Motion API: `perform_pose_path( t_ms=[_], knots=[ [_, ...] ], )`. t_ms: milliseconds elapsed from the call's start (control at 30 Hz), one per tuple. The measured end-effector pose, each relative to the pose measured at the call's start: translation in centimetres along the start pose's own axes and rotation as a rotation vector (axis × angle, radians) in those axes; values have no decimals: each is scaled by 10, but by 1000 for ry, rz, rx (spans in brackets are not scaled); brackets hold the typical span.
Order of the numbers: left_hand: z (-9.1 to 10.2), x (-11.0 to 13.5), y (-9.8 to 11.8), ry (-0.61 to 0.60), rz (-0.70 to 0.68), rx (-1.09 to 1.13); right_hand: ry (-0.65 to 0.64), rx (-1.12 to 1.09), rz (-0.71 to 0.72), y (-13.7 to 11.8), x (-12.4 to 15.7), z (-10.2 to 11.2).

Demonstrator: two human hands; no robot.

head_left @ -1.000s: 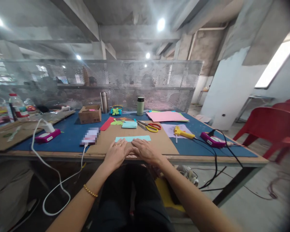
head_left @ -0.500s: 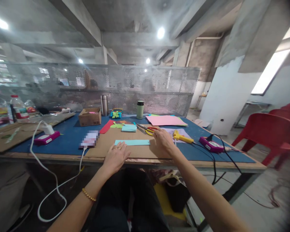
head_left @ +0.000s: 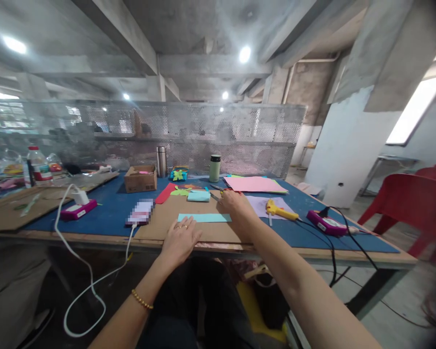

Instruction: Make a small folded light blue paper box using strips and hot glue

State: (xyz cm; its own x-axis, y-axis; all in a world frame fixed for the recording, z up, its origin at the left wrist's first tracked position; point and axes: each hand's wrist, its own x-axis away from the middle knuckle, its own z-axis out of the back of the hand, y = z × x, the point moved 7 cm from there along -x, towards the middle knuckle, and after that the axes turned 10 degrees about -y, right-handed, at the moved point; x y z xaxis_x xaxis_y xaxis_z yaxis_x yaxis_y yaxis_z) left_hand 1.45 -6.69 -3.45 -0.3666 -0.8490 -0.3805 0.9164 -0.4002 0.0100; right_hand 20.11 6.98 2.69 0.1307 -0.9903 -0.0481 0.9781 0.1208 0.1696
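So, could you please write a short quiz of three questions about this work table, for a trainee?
1. True or false: the left hand lies open on the cardboard sheet, close to the light blue paper strip.
2. The right hand covers the handles of which tool? A) a stapler B) the scissors C) a ruler
3. What colour is the glue gun that lies on the mat to the right of that hand?

Key: 1 true; 2 B; 3 yellow.
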Motion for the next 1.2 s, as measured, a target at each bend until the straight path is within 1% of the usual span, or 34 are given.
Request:
perform_pose_path(
  t_ms=[133, 233, 333, 467, 567, 633, 700, 767, 800, 867, 933, 967, 1033, 1133, 1200],
  knots=[
    [2, 1, 0, -1, -4, 40, 68, 21, 39, -17, -7, -3],
    [2, 1, -1, -3, -8, 71, 96, 8, 53, -17, 1, -5],
    [1, 0, -1, -18, -6, 90, 106, -31, 54, -3, 17, -5],
    [0, 0, -5, -56, -14, 100, 121, -130, 39, 26, 49, -6],
    [2, -1, -9, -74, -43, 102, 118, -240, 31, 46, 76, -12],
    [8, -4, -8, -69, -56, 99, 120, -311, 36, 54, 90, -18],
    [16, -12, 0, -39, -66, 110, 132, -369, 35, 58, 100, -22],
    [24, -23, 16, -6, -101, 152, 150, -408, 22, 58, 105, -26],
    [25, -29, 26, -11, -141, 185, 157, -418, 14, 57, 106, -27],
    [19, -40, 48, -87, -232, 234, 164, -421, 0, 54, 109, -29],
    [7, -47, 61, -187, -274, 245, 157, -411, -2, 51, 114, -31],
    [1, -49, 64, -214, -279, 250, 150, -402, -2, 50, 119, -31],
    [-5, -49, 63, -218, -293, 271, 134, -368, -14, 50, 133, -31],
    [-3, -44, 56, -193, -340, 377, 94, -306, -36, 52, 162, -32],
    [0, -41, 51, -197, -334, 500, 57, -314, -24, 52, 183, -35]
  ],
)
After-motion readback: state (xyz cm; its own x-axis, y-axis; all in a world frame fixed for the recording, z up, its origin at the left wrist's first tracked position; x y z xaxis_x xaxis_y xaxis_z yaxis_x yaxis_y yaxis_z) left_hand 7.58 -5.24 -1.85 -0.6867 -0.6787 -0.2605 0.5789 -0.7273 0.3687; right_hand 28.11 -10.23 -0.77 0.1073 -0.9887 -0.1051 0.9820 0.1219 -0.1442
